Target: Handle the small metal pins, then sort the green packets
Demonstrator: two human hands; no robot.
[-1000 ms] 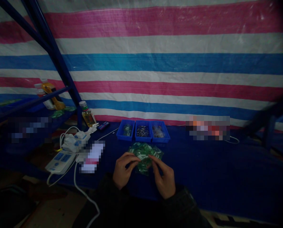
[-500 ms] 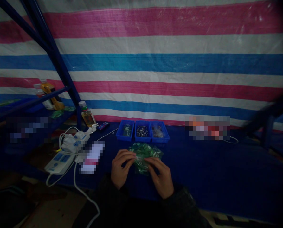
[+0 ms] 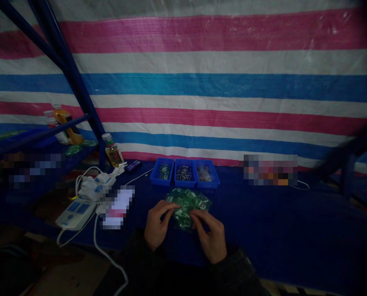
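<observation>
Green plastic packets [image 3: 188, 201] lie in a pile on the blue table [image 3: 263, 222], in front of three small blue bins. At the pile's left edge, my left hand [image 3: 159, 222] is closed, thumb and fingers pinched on a green packet. My right hand [image 3: 210, 234] pinches at the pile's right side, its fingertips on the green plastic. Of the bins, the left one [image 3: 162, 172] holds clear bags, the middle one [image 3: 185, 173] small metal pieces, and the right one [image 3: 206, 174] clear plastic packets.
On the left are power strips [image 3: 75, 213] with white cables, a blurred-out phone [image 3: 118, 207] and a bottle [image 3: 113, 151]. A blue metal frame [image 3: 78, 90] rises behind them. At the back right lies a pixelated item [image 3: 271, 169]. A striped tarp [image 3: 201, 90] hangs behind.
Both hands have shifted slightly over the green pile, and the left fingers are drawn closer together. The whole view has tilted a little, so the table appears slightly lower.
</observation>
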